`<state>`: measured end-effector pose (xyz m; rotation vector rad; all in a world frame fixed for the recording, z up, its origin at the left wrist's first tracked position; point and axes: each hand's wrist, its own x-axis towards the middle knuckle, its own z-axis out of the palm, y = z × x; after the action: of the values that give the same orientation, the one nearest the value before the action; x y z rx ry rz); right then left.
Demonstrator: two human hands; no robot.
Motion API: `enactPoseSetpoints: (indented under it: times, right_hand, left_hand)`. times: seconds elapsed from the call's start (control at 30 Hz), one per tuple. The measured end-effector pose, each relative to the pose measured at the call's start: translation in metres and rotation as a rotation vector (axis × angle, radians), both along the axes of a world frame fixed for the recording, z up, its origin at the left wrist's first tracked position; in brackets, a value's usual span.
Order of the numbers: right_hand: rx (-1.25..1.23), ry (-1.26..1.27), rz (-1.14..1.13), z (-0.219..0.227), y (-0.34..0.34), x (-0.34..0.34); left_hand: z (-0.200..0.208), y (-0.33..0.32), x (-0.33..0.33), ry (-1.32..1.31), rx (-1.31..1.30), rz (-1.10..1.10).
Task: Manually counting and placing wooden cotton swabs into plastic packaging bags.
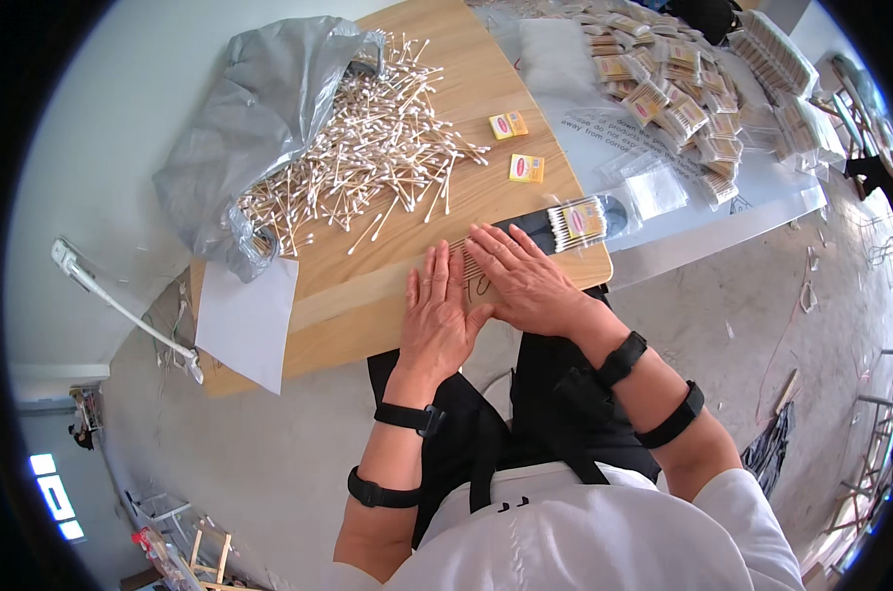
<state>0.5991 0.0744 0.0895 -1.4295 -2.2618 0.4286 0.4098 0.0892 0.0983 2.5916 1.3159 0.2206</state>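
My left hand (434,317) and my right hand (533,284) lie flat near the table's front edge, fingers stretched out and thumbs close together. Between and under the fingers is a small row of cotton swabs (472,266), mostly hidden by my hands. Just beyond my right hand, a clear packet of cotton swabs (577,225) with a yellow label lies on a dark strip (537,230) at the table's right edge. Farther off, a big loose heap of cotton swabs (377,148) spills from a grey plastic bag (259,108). Two small yellow cards (508,125) lie right of the heap.
A white sheet of paper (247,320) hangs over the table's front left edge. To the right, a plastic-covered surface (604,148) bears many filled swab packets (683,98) and some flat clear bags (656,192). A white lamp arm (131,313) stands at the left.
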Motion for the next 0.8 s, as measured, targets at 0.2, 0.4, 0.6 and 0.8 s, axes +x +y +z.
enactPoseSetpoints:
  times: [0.2, 0.4, 0.6, 0.8]
  right_hand:
    - [0.125, -0.039, -0.291, 0.016, -0.014, 0.061]
    - [0.033, -0.108, -0.402, -0.006, -0.020, 0.087]
    - [0.006, -0.016, -0.381, -0.014, -0.021, 0.091]
    - [0.012, 0.043, -0.372, -0.017, -0.021, 0.092]
  left_hand:
    - [0.000, -0.005, 0.015, 0.026, -0.017, 0.000]
    - [-0.004, -0.004, 0.050, 0.001, 0.020, -0.041]
    - [-0.004, -0.001, 0.067, 0.004, 0.012, -0.060]
    - [-0.002, 0.001, 0.083, 0.013, 0.018, -0.085]
